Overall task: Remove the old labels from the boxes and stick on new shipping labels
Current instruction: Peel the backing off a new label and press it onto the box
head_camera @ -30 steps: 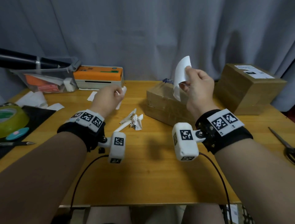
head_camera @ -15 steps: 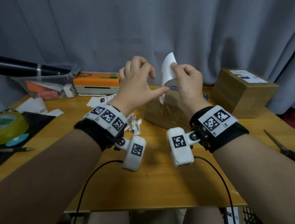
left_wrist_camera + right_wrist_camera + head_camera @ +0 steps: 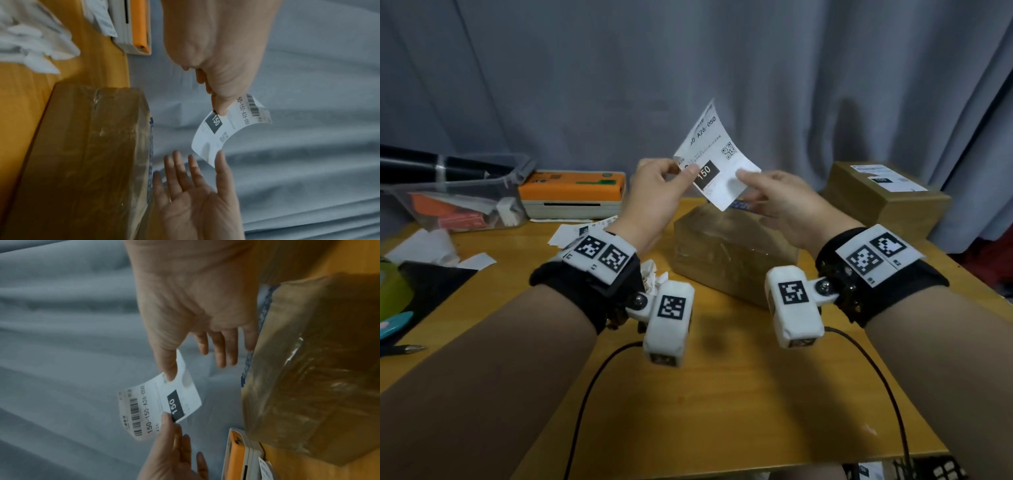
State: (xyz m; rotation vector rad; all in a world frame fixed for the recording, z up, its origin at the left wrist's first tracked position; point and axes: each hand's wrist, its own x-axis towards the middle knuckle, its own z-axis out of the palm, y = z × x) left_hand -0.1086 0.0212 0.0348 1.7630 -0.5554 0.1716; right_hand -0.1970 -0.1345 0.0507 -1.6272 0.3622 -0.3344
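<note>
A white shipping label [image 3: 717,161] with a barcode and a black "150" block hangs in the air above a tape-wrapped cardboard box [image 3: 722,253]. Its printed face is turned to me. My left hand [image 3: 686,171] pinches its left edge beside the black block. My right hand [image 3: 740,175] pinches the lower right corner, thumb in front and a fingertip showing through from behind, with the other fingers straight. The left wrist view shows the curled label [image 3: 226,129] beside the box [image 3: 92,154]. In the right wrist view the label [image 3: 156,402] hangs beside the box [image 3: 308,386].
A second box [image 3: 887,212] with a label on top stands at the back right. An orange-topped label printer [image 3: 571,195] and a clear bin [image 3: 455,198] sit at the back left. Crumpled paper scraps [image 3: 654,274] lie left of the middle box, a pen [image 3: 400,349] at the far left.
My left hand rose from the table to the label and took its left edge. The label turned from edge-on to face me, and my right hand shifted to its lower right corner.
</note>
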